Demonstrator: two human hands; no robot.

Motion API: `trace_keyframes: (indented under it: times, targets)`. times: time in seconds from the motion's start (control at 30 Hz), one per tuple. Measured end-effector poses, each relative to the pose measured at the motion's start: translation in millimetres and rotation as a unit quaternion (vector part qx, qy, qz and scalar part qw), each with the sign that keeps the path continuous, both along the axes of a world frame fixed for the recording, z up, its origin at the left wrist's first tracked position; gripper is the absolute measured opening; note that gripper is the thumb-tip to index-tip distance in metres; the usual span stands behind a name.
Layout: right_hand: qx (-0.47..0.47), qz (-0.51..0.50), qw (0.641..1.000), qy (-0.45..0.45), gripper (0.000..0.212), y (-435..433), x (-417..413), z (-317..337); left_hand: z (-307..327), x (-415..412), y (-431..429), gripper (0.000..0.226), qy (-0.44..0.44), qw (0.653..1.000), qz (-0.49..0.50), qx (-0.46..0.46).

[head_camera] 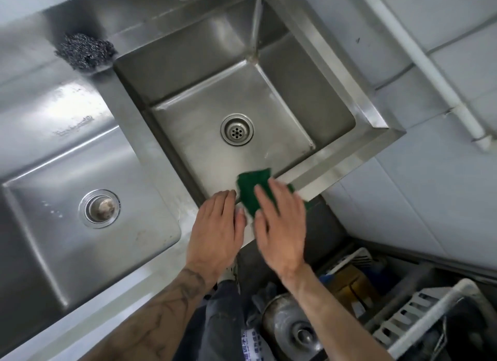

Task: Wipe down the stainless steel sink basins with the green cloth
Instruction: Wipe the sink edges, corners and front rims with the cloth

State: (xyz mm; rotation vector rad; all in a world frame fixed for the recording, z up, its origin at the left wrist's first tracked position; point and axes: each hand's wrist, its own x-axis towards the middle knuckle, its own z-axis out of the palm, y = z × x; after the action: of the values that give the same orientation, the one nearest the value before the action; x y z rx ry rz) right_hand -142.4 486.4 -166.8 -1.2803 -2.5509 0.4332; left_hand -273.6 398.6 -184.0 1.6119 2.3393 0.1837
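Note:
The green cloth (pixel 252 188) lies over the near rim of the right sink basin (pixel 188 73), partly hanging into it. My right hand (pixel 279 223) lies flat on the cloth, fingers spread and slightly blurred. My left hand (pixel 217 229) rests flat on the rim just left of the cloth, its fingertips touching the cloth's edge. The right basin has an open drain strainer (pixel 237 129). The left sink basin (pixel 35 156) has a plugged drain (pixel 99 208).
A steel wool scrubber (pixel 85 51) sits on the back ledge between the basins. A white pipe (pixel 430 67) runs along the tiled wall at right. Below the sink edge lie a metal pot (pixel 293 331), crates (pixel 419 315) and clutter.

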Motion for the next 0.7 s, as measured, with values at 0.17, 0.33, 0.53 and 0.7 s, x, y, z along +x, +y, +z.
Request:
trace_keyframes:
  times: [0.17,0.33,0.53,0.7]
  targets:
    - [0.051,0.124,0.99,-0.044,0.044,39.9,26.4,-5.5,9.1,1.9,2.8,0.044,-0.026,0.998,0.05,0.016]
    - [0.023,-0.036,0.999,-0.013,0.046,81.0,33.9,-3.6,10.1,3.7,1.4,0.042,-0.047,0.994,0.075,0.057]
    - [-0.004,0.01,1.0,-0.012,0.048,-33.3,-9.7,-3.3,8.7,-1.9,-5.4,0.034,-0.021,0.992,0.095,0.084]
    - [0.015,0.041,0.998,-0.049,0.044,-13.3,2.8,2.1,16.5,-29.1,-80.8,0.035,0.026,0.985,0.152,0.071]
